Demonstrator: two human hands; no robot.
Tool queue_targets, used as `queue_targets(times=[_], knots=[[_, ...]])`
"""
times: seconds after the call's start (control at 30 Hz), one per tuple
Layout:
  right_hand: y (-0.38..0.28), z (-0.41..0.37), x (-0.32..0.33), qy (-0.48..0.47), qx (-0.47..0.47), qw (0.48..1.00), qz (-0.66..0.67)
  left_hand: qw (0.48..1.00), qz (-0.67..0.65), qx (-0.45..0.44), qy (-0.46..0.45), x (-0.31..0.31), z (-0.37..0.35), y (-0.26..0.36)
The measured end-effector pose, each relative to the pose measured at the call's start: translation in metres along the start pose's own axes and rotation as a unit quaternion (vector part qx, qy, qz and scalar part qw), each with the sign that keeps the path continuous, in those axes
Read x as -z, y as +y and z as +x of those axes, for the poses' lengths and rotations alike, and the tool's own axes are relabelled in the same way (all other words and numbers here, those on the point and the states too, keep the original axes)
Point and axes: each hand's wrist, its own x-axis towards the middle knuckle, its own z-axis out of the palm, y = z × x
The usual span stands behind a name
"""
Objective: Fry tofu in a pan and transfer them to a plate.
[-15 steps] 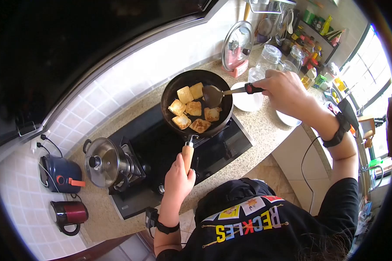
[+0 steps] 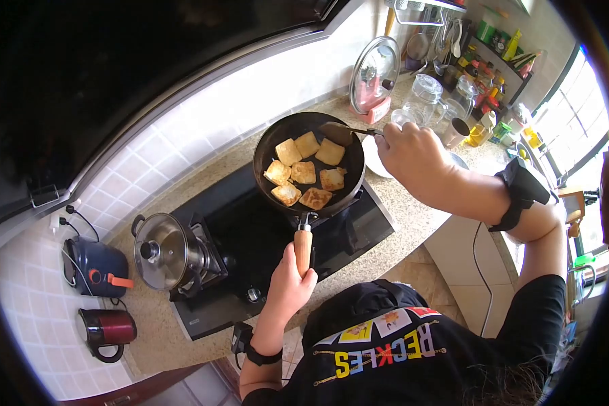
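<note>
My left hand is closed around the wooden handle of a dark frying pan on the right side of the cooktop. Several square pieces of what looks like tofu lie in the pan, some browned on top. In my right hand is a spatula, gripped by its handle. Its blade is tilted nearly edge-on by the pan's upper right wall, just above one pale golden piece. My right fingers hide most of the spatula's grip.
A lidded steel pot stands on the left burner of the black cooktop. Behind my right hand are a white plate, a glass pitcher and bottles. A glass lid leans upright near the wall.
The spatula blade has moved up and turned more edge-on, uncovering a tofu piece at the pan's upper right. My right hand shifted left and down; pan and left hand shifted slightly right.
</note>
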Motion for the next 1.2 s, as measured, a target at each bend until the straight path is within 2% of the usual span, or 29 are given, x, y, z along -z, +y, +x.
queue_targets(times=[0.07,0.1,0.13,0.2,0.37,0.43,0.53,0.6,0.7,0.77,0.8,0.87,0.9,0.97,1.07,1.1,1.13,1.2], knots=[[0.003,0.009,0.004,-0.100,0.052,0.993,0.031,0.999,-0.012,0.018,-0.036,0.003,0.000,0.003],[0.004,0.012,0.003,-0.118,0.048,0.991,0.050,0.999,-0.009,0.016,-0.036,0.004,0.001,0.002],[0.009,0.013,0.000,-0.116,0.049,0.991,0.048,0.999,-0.013,0.010,-0.032,0.002,0.000,0.001],[0.021,0.011,-0.006,-0.092,0.022,0.987,0.132,0.999,-0.021,0.008,-0.023,-0.001,0.000,0.000],[0.025,0.008,-0.005,-0.094,-0.007,0.990,0.102,1.000,-0.015,0.000,-0.013,-0.004,-0.001,-0.001],[0.024,0.013,-0.004,-0.144,0.011,0.983,0.113,1.000,-0.017,-0.003,-0.016,-0.003,-0.001,-0.003],[0.023,0.017,-0.015,-0.163,0.004,0.976,0.145,0.999,-0.027,0.004,-0.016,-0.003,0.000,-0.002],[0.027,0.014,-0.019,-0.145,-0.015,0.977,0.158,0.999,-0.035,0.016,-0.017,-0.005,-0.001,-0.002],[0.031,0.008,-0.018,-0.133,-0.038,0.976,0.165,0.999,-0.011,-0.030,0.029,-0.006,-0.001,-0.003],[0.030,0.005,-0.016,-0.138,-0.039,0.977,0.159,0.971,-0.180,0.133,-0.078,0.001,0.001,0.007],[0.029,0.004,-0.016,-0.160,-0.029,0.974,0.156,0.972,-0.178,0.133,-0.080,0.000,0.001,0.005],[0.029,0.002,-0.021,-0.181,-0.021,0.971,0.154,0.895,-0.378,0.204,-0.119,-0.003,0.002,-0.003],[0.030,0.003,-0.029,-0.166,-0.011,0.968,0.189,0.896,-0.375,0.205,-0.121,-0.003,0.002,-0.005],[0.037,0.003,-0.036,-0.136,-0.006,0.956,0.261,0.857,-0.438,0.232,-0.142,-0.004,0.003,-0.006],[0.051,0.005,-0.040,-0.144,0.019,0.958,0.248,0.866,-0.419,0.236,-0.135,-0.006,0.003,-0.001],[0.051,0.003,-0.036,-0.127,0.043,0.972,0.191,0.867,-0.418,0.235,-0.134,-0.007,0.003,-0.001],[0.048,0.005,-0.027,-0.125,0.042,0.972,0.192,0.866,-0.422,0.233,-0.132,-0.008,0.003,-0.001],[0.039,0.012,-0.009,-0.228,0.063,0.970,0.061,0.866,-0.424,0.232,-0.130,-0.010,0.002,-0.001]])
